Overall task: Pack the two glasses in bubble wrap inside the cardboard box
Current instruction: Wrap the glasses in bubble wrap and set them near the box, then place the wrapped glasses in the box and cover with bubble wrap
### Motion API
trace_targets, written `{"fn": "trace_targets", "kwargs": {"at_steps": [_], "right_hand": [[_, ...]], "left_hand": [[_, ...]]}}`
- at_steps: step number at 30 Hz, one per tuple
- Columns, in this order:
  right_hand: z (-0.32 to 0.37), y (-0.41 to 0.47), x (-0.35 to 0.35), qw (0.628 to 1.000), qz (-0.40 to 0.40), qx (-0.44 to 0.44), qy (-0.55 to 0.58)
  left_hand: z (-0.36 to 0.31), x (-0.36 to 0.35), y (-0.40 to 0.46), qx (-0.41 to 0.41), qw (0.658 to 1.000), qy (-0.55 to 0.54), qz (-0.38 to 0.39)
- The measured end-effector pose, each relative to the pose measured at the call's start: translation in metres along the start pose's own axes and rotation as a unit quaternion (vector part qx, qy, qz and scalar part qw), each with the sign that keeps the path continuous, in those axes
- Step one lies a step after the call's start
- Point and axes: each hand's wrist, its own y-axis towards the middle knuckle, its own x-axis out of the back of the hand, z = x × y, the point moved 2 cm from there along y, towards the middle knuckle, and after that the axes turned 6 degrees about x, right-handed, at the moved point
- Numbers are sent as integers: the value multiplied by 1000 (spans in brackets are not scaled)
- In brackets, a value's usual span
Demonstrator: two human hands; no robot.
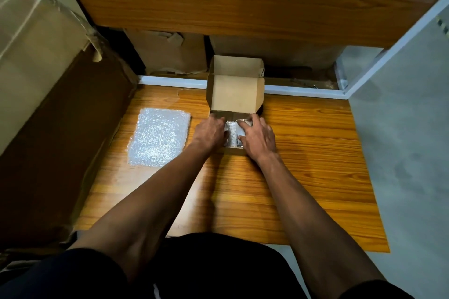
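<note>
We find the box (237, 94) near the far edge of the table (303, 158), its lid standing open toward the shelf. Inside it, between the two hands, lies a glass (239, 132) with bubble wrap (230, 128) against its left side. Whether a second glass sits under the left hand we cannot tell; the hands cover most of the interior.

We judge the step in hand to be seating wrapped glassware in the box. The next move, in our view, calls for steady downward pressure to settle the contents below the rim, then a reach left for the spare sheet (159, 138), which lies flat on the table just beside the box and apart from it.

The left hand (210, 132) rests palm down over the left half of the opening, fingers bent over the contents at the far side; it looks to press rather than grip, though its fingertips are hidden. The right hand (257, 138) lies over the right half, fingers spread and lightly bent, tips touching the glass. Both forearms run straight in from the near edge, converging on the box.

Large cartons (36, 56) stand to the left.
</note>
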Motion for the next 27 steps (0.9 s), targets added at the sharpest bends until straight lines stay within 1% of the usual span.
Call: {"fn": "trace_targets", "kwargs": {"at_steps": [3, 6, 8, 10, 13, 17, 19, 22, 23, 25, 27], "right_hand": [[1, -5, 1, 1000, -1, -8, 3], [1, -10, 0, 1000, -12, -16, 20], [2, -11, -2, 998, -35, -19, 44], [7, -12, -5, 996, -66, -3, 62], [23, -9, -7, 991, -99, 17, 84], [59, -4, -5, 985, -116, 70, 109], [78, 0, -6, 978, -125, 98, 138], [106, 5, -13, 966, -117, 134, 189], [115, 7, -15, 963, -106, 147, 200], [135, 10, -23, 962, -56, 151, 222], [154, 15, -34, 966, 19, 108, 235]], "left_hand": [[4, -1, -5, 9, 999, -28, -26], [11, -1, -14, 11, 992, -99, -78], [19, 0, -22, 15, 983, -136, -119], [30, 0, -30, 17, 979, -144, -145], [54, -5, -45, 37, 975, -145, -163], [101, -15, -63, 89, 975, -138, -148], [125, -20, -66, 124, 973, -142, -137], [162, -30, -69, 175, 971, -139, -89], [172, -33, -69, 180, 972, -136, -71], [193, -39, -68, 180, 975, -125, -47], [211, -44, -63, 190, 974, -123, -28]]}}
